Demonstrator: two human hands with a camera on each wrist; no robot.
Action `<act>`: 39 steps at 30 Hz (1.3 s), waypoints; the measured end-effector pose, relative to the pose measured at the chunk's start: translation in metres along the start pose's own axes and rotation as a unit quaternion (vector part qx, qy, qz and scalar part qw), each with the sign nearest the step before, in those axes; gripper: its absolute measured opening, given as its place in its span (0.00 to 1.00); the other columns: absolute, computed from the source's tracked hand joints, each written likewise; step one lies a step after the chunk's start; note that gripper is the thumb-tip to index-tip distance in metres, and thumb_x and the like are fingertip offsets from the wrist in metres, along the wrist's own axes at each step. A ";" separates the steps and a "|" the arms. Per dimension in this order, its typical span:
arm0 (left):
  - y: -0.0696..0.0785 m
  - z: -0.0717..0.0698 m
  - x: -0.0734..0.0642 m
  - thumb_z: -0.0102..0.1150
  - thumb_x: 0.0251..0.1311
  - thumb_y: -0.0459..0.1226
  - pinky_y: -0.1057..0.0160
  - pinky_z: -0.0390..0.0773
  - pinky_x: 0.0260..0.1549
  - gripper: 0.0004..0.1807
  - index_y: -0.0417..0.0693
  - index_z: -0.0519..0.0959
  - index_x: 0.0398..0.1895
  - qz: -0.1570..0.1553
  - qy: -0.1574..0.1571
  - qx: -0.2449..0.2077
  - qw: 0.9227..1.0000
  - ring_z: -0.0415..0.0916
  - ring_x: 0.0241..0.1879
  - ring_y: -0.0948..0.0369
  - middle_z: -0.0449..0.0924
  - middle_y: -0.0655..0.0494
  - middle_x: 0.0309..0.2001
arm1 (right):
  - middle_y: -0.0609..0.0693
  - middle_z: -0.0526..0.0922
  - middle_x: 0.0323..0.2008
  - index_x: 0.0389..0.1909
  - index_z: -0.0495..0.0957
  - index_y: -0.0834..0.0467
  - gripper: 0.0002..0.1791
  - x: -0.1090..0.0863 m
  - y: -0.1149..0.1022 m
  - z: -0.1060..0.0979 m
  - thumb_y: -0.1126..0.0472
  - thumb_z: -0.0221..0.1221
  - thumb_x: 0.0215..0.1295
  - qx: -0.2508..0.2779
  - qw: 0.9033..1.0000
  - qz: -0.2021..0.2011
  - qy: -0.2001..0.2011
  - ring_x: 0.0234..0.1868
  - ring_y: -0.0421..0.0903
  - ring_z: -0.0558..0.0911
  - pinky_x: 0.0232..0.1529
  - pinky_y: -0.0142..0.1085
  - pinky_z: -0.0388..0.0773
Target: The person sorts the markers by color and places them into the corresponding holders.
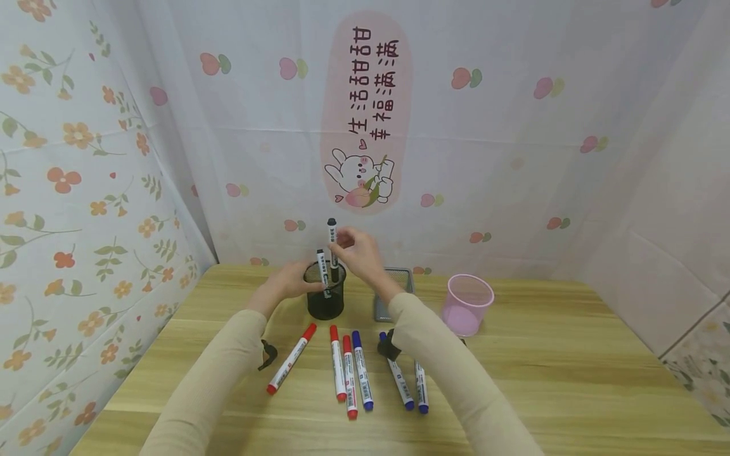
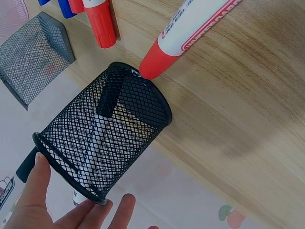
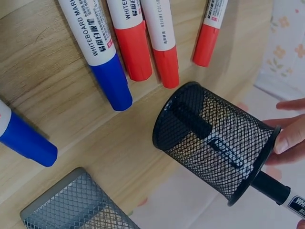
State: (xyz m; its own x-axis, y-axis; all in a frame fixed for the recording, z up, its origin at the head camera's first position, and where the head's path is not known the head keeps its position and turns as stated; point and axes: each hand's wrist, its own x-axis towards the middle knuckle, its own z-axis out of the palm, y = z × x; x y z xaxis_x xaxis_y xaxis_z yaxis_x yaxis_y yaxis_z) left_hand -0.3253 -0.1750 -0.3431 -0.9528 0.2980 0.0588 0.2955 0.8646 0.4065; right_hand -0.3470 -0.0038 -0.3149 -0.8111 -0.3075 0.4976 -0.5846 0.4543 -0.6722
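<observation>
1. The left hand (image 1: 291,280) is pinching the rim of the black mesh cup (image 2: 138,100), its thumb lying on one side and its fingers on the other. That hold is probably steadying the cup, since light wire mesh seems likely to tip when something is knocking its edge.

2. The right hand (image 1: 358,252) is pinching the upper black-capped marker (image 1: 332,234) between thumb and fingers, well above the lower cap. This grip is leaving the lower end free and is apparently sparing the fingertips from the rim.

3. That marker is standing nearly upright over the cup's mouth (I cannot tell whether its lower end is actually sitting below the rim). The upright pose is presumably suiting the narrow round mouth.

4. A second black-capped marker (image 1: 322,269) is standing inside the cup, leaning a little toward the left hand; the wall is likely propping it, leaving room at the other side.

5. Three red-capped markers (image 1: 338,367) and three blue-capped markers (image 1: 362,373) are lying on the wooden table (image 1: 547,380) in front of the cup, grouped by colour, perhaps so each kind is staying easy to pick out.

6. A grey mesh holder (image 2: 38,59) is standing just beside the cup, partly hidden behind the right arm, and a pink cup (image 1: 464,320) is standing farther right, both within reach.
</observation>
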 end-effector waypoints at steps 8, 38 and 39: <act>-0.002 0.000 0.001 0.59 0.52 0.48 0.46 0.64 0.47 0.34 0.42 0.63 0.59 0.011 0.005 0.004 1.000 0.64 0.52 0.44 0.68 0.41 0.53 | 0.51 0.79 0.31 0.41 0.75 0.64 0.15 -0.001 0.005 0.007 0.61 0.61 0.54 -0.002 1.000 -0.007 0.003 0.33 0.43 0.78 0.34 0.30 0.73; 0.000 -0.001 -0.001 0.57 0.53 0.48 0.49 0.69 0.42 0.32 0.40 0.64 0.58 -0.003 -0.008 0.003 1.000 0.69 0.47 0.46 0.72 0.39 0.48 | 0.51 0.79 0.32 0.40 0.76 0.62 0.13 -0.031 0.029 0.026 0.62 0.60 0.55 0.025 0.999 0.041 0.002 0.34 0.45 0.78 0.33 0.32 0.74; 0.000 -0.001 -0.001 0.57 0.53 0.48 0.48 0.68 0.43 0.33 0.40 0.63 0.58 -0.001 -0.007 0.005 1.000 0.68 0.48 0.45 0.71 0.39 0.49 | 0.51 0.79 0.32 0.40 0.76 0.63 0.12 -0.032 0.029 0.026 0.62 0.60 0.55 0.026 0.999 0.037 0.003 0.33 0.45 0.78 0.33 0.33 0.74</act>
State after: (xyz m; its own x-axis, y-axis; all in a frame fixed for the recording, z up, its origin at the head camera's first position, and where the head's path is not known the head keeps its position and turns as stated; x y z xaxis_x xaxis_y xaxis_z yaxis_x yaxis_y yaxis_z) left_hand -0.3240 -0.1754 -0.3426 -0.9524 0.3017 0.0446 0.2939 0.8689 0.3982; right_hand -0.3388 -0.0022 -0.3646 -0.8523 -0.2686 0.4488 -0.5230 0.4312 -0.7352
